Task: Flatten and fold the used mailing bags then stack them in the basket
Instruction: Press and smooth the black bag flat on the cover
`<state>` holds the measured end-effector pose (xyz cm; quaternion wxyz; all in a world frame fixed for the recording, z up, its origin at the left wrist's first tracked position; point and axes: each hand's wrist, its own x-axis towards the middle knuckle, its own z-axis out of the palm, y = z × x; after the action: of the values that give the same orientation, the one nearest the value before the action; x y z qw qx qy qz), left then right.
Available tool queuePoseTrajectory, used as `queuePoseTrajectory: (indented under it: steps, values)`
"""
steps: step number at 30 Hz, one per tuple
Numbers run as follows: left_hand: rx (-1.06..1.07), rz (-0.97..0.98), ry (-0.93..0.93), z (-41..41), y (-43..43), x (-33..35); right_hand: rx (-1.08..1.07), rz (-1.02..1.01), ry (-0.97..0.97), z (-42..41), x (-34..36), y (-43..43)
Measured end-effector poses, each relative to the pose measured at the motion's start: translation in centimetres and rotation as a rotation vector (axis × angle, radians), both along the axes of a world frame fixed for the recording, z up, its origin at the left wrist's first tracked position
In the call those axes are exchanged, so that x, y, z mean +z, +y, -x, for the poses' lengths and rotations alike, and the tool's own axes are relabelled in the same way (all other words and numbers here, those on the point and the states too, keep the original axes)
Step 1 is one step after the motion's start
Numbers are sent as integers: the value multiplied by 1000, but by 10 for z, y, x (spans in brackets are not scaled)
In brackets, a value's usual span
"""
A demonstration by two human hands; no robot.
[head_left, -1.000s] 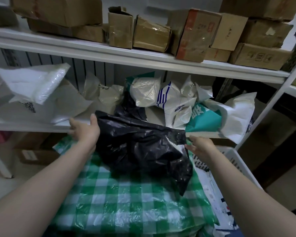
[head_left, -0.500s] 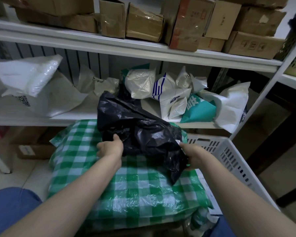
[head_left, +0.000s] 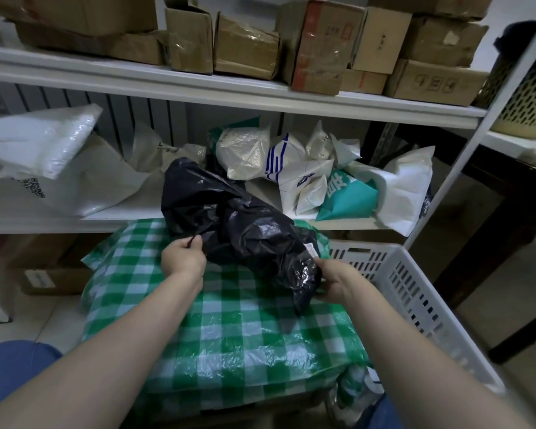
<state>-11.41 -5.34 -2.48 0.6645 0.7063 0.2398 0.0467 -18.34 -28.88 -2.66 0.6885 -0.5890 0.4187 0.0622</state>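
Lowered from the shelf edge onto the checked bag since a second ago: crumpled black bag. Pinched at its near edge by left hand; gripped at its lower end by right hand, fingertips hidden.

Your right hand's fingers vanish behind the end of the black bag, so you cannot see how they lie. The green checked bag covers nearly all of the basket's inside. The code printed on the white bag is too small to read. The top edge cuts off the cardboard boxes, and the right edge cuts the perforated bin.
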Motion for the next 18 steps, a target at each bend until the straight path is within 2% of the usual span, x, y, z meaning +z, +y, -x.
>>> queuePoseTrajectory:
  steps: [4, 8, 11, 16, 18]
  values:
    - [44, -157, -90, -3, 18, 18, -118, 211, -134, -13, 2, -9]
    - [87, -227, -169, -7, 30, 30, -218, 488, -201, -19, 6, -11]
    - [131, -149, -183, -8, 28, 32, -216, 674, -222, -22, 14, -5]
    - [189, 36, -103, -5, 36, 10, -60, 768, -195, -12, -5, -6]
    - [136, 39, -77, -1, 40, 6, -36, 802, -191, -5, -13, -8]
